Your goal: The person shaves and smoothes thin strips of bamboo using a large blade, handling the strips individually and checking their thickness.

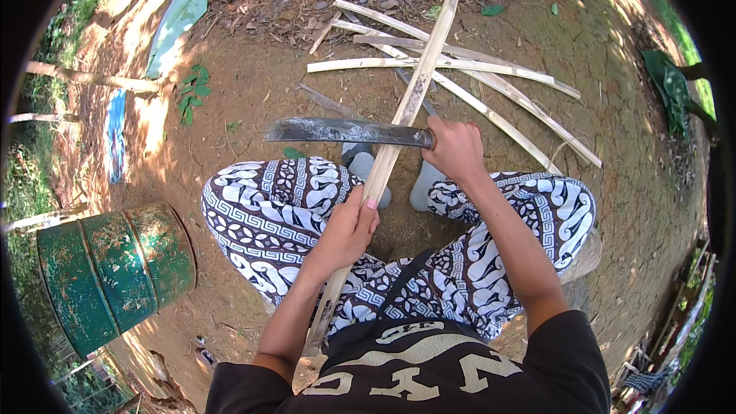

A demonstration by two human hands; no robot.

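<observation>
A long pale wooden strip runs from beside my lap up and away to the right, between my knees. My left hand is closed around its lower part, thumb on top. In my right hand is the handle of a machete. Its dark, broad blade points left and lies across the strip, just beyond my left hand. Most of the machete's handle is hidden in my fist. Past the blade, several split wooden strips lie crossed on the ground, under the far part of the held one.
A rusty green metal drum lies at the left. A large banana leaf rests at the far left, near a leafy sprig. My feet in grey socks stand close below the blade. Wood shavings litter the far soil.
</observation>
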